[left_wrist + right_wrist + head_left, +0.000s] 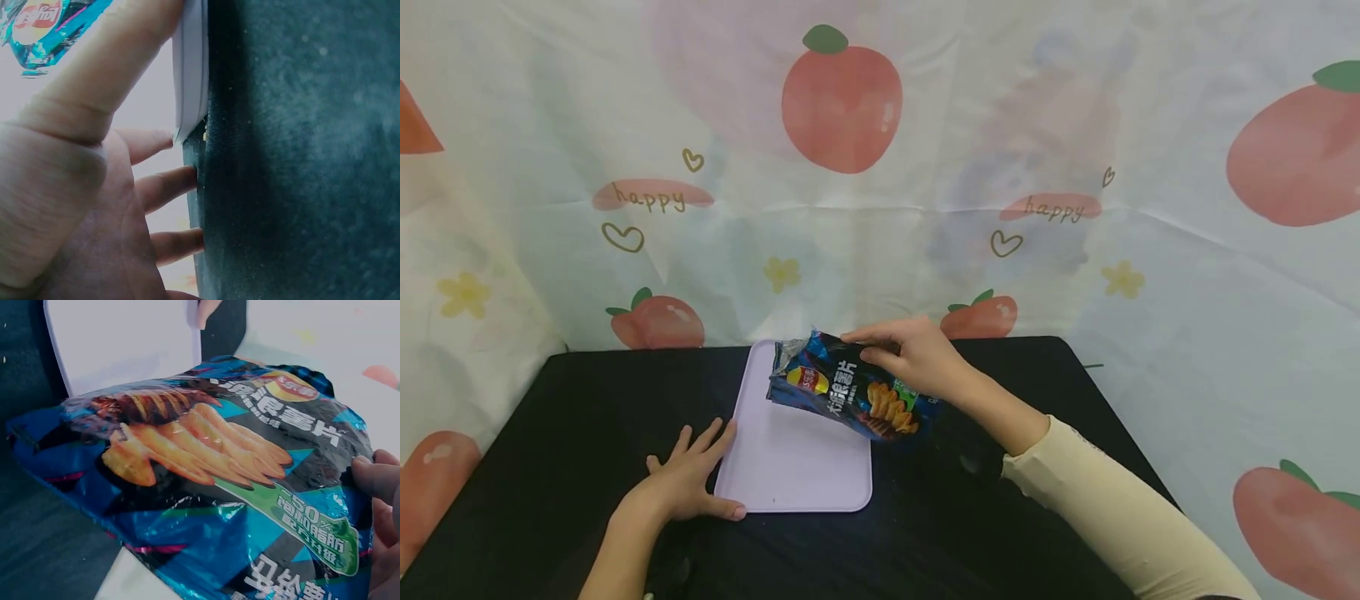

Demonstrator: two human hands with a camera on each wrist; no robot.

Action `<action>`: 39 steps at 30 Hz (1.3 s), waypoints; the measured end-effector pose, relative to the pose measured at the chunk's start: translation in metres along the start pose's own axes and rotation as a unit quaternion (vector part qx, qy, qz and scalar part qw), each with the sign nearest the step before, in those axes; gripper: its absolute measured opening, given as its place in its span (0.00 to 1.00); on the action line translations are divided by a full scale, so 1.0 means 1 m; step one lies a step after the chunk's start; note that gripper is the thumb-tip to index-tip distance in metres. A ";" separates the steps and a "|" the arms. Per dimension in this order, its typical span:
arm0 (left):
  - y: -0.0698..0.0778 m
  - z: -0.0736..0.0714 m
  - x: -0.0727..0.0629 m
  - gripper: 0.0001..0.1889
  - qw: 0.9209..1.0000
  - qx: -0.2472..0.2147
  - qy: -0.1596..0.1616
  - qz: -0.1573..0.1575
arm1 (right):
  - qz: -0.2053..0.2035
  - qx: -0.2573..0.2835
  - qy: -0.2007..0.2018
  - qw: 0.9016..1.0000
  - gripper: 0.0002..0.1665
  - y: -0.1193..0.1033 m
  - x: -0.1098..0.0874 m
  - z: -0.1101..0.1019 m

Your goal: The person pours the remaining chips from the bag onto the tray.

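A blue-and-black bag of potato chips (pixel 842 387) is tilted over the lilac tray (pixel 797 475), its left end showing a crumpled silvery edge. My right hand (pixel 921 360) pinches the bag along its upper edge between thumb and fingers. In the right wrist view, the printed chips and a green label face up on the bag (pixel 194 444). With fingers spread, my left hand (pixel 685 483) rests at the tray's left side, the thumb at its near-left corner and the index finger along its edge. The left wrist view has the tray's rim (pixel 192 69) close beside these fingers.
Beneath the tray lies a black-covered table (pixel 955 533). A pale cloth backdrop (pixel 880 258) printed with red fruit, hearts and lettering hangs directly behind the table and along both sides. Tiny crumbs (pixel 205 135) lie near the tray rim.
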State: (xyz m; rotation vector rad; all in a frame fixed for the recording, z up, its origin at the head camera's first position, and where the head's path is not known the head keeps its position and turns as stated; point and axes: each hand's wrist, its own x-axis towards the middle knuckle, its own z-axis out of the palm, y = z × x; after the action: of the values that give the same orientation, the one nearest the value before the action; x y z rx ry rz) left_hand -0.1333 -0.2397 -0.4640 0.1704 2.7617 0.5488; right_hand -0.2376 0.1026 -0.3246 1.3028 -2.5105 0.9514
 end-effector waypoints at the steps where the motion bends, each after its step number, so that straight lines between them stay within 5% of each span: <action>1: 0.000 0.000 0.000 0.69 1.000 -0.001 0.000 -0.002 | -0.008 -0.014 -0.010 1.000 0.18 -0.001 0.004 0.000; 13: 0.000 0.000 0.000 0.69 1.000 -0.009 0.005 0.001 | -0.036 -0.082 -0.125 0.988 0.17 -0.025 0.040 -0.007; 39: -0.002 0.001 0.002 0.69 1.000 0.000 0.018 0.004 | -0.009 -0.172 -0.203 0.964 0.18 -0.048 0.066 -0.012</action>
State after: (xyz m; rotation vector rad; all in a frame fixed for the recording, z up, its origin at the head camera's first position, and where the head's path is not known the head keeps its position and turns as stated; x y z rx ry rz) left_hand -0.1352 -0.2412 -0.4664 0.1738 2.7961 0.5593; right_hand -0.2422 0.0444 -0.2659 1.5190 -2.7783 0.2320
